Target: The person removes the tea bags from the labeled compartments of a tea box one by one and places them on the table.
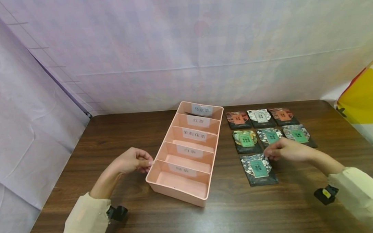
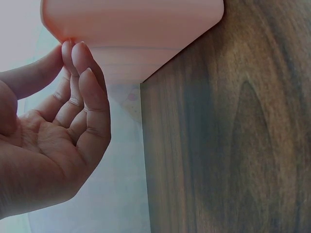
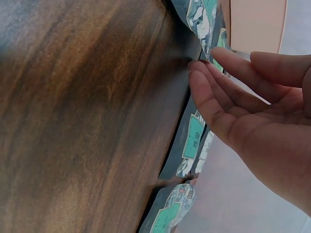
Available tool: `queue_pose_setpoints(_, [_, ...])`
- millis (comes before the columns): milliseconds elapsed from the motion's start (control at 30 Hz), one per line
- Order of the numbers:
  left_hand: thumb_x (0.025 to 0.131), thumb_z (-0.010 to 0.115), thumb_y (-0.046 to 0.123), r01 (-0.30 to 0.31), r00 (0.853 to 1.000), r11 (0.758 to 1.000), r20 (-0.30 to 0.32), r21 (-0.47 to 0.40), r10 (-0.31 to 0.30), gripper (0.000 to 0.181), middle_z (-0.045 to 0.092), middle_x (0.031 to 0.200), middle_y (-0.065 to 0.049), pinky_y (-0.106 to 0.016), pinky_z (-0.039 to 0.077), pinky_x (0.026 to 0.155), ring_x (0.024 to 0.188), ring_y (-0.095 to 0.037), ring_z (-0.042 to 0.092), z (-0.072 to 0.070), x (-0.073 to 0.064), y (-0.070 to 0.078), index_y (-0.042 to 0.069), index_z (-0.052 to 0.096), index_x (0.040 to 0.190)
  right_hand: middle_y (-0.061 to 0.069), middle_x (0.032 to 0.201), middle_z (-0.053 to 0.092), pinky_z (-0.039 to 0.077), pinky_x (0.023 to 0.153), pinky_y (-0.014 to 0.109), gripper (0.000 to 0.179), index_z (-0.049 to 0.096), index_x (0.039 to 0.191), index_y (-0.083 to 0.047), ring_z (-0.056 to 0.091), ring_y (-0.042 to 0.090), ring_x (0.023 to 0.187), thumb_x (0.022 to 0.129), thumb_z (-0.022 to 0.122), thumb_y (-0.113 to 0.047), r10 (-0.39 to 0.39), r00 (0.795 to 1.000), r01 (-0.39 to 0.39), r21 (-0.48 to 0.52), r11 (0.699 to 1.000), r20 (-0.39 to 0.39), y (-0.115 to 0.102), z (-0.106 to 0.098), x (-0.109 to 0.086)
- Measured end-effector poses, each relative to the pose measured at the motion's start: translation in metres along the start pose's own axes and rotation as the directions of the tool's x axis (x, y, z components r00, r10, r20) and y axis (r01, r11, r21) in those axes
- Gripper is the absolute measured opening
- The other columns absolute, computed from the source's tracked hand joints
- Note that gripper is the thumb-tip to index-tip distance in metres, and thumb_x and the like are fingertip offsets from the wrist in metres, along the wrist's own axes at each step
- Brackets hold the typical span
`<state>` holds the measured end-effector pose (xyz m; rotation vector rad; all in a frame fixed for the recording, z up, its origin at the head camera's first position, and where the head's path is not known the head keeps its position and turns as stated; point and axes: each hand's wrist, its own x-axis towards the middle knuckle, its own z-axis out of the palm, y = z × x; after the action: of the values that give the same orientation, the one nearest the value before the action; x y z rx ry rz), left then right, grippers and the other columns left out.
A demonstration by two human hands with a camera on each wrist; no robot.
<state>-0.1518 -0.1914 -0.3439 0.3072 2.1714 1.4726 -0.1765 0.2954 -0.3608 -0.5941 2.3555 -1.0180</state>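
Observation:
My left hand (image 1: 131,161) is at the left side of a pink divided box (image 1: 177,194), thumb and index fingertip pinching its rim. In the left wrist view the same hand (image 2: 63,111) shows its other fingers curved below the box wall (image 2: 141,24). My right hand (image 1: 289,150) is over the tea packets, fingertips at the upper right corner of the front, green-labelled packet (image 1: 259,169). In the right wrist view the thumb of that hand (image 3: 257,107) stands apart from the fingers, whose tips meet the packet's edge (image 3: 199,22).
Right of the box lie two rows of tea packets: red (image 1: 237,120) and white (image 1: 261,118) ones behind, green-labelled ones (image 1: 247,141) nearer. Each box compartment has a white paper label (image 1: 194,134); something dark (image 1: 198,115) sits in the farthest. A curtain (image 1: 172,55) hangs behind the wooden table (image 1: 113,132).

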Motion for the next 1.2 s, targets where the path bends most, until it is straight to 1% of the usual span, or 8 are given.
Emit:
queue_pose_setpoints(33, [0.085,0.056,-0.005,-0.001,1.000,1.000,0.000,0.001,0.001,0.015,0.059,0.066,-0.003,-0.026,0.050,0.057,0.059,-0.009,0.056,0.000,0.000,0.000,-0.019,0.055,0.089,0.012,0.092,0.065,0.052,0.069,0.030,0.025,0.062,0.100,0.011,0.062,0.017,0.081,0.092,0.047,-0.007,-0.036,0.999,0.036,0.004,0.999,0.009,0.003,-0.001,0.000])
queue_pose_setpoints(133, [0.085,0.056,-0.005,-0.003,1.000,1.000,0.001,-0.001,0.003,0.015,0.059,0.066,-0.003,-0.025,0.050,0.057,0.059,-0.010,0.056,0.000,0.000,0.000,-0.020,0.055,0.089,0.011,0.092,0.065,0.053,0.069,0.031,0.026,0.063,0.099,0.010,0.061,0.017,0.081,0.092,0.048,-0.009,-0.043,0.999,0.043,0.000,0.999,0.010,0.005,-0.002,0.000])
queue_pose_setpoints(233, [0.085,0.055,-0.005,-0.003,1.000,1.000,0.003,-0.003,0.003,0.015,0.059,0.067,-0.003,-0.025,0.051,0.057,0.059,-0.010,0.056,-0.001,0.001,-0.001,-0.020,0.055,0.089,0.013,0.093,0.064,0.052,0.069,0.030,0.025,0.062,0.101,0.011,0.061,0.020,0.082,0.092,0.047,-0.008,-0.016,1.000,0.016,-0.010,1.000,0.002,0.002,-0.002,-0.002])
queue_pose_setpoints(267, [0.085,0.055,-0.005,-0.002,1.000,1.000,0.003,-0.004,0.002,0.015,0.059,0.067,-0.004,-0.026,0.051,0.057,0.059,-0.010,0.056,-0.001,0.001,-0.001,-0.019,0.055,0.089,0.014,0.095,0.064,0.052,0.071,0.030,0.026,0.061,0.102,0.012,0.061,0.021,0.083,0.092,0.047,-0.008,0.020,1.000,-0.020,-0.015,1.000,-0.009,-0.002,-0.002,-0.002])
queue_pose_setpoints(367, [0.085,0.055,-0.005,-0.003,1.000,1.000,0.004,-0.001,0.003,0.015,0.059,0.067,-0.004,-0.026,0.051,0.057,0.059,-0.010,0.056,-0.001,0.001,-0.001,-0.019,0.055,0.089,0.018,0.097,0.063,0.052,0.071,0.029,0.026,0.059,0.104,0.014,0.061,0.024,0.084,0.092,0.045,-0.004,0.036,0.999,-0.036,-0.030,0.999,-0.024,-0.006,-0.002,-0.004])
queue_pose_setpoints(733, [0.085,0.055,-0.005,0.004,1.000,1.000,0.000,0.000,-0.004,0.015,0.059,0.067,-0.004,-0.025,0.050,0.057,0.060,-0.010,0.056,0.000,0.000,0.000,-0.019,0.055,0.089,0.028,0.106,0.059,0.052,0.075,0.032,0.028,0.055,0.109,0.016,0.060,0.032,0.091,0.094,0.043,-0.004,0.039,0.999,-0.039,-0.019,0.999,-0.037,-0.015,-0.008,-0.004])
queue_pose_setpoints(967, [0.086,0.055,-0.005,0.004,1.000,1.000,0.000,0.007,-0.004,0.015,0.059,0.067,-0.004,-0.026,0.050,0.058,0.060,-0.010,0.056,0.000,0.000,0.000,-0.019,0.056,0.089,0.027,0.110,0.058,0.052,0.074,0.031,0.030,0.054,0.114,0.014,0.061,0.032,0.092,0.096,0.043,-0.007,0.003,0.999,-0.005,-0.040,0.999,-0.050,-0.020,-0.016,0.001])
queue_pose_setpoints(1200, [0.086,0.055,-0.005,0.005,1.000,1.000,0.001,0.010,-0.005,0.015,0.059,0.067,-0.004,-0.027,0.051,0.058,0.060,-0.010,0.056,-0.001,0.001,-0.001,-0.019,0.056,0.089,0.024,0.109,0.059,0.050,0.077,0.039,0.032,0.054,0.117,0.012,0.061,0.032,0.093,0.096,0.044,-0.011,0.011,0.997,-0.017,-0.068,0.998,-0.082,-0.031,-0.019,0.009])
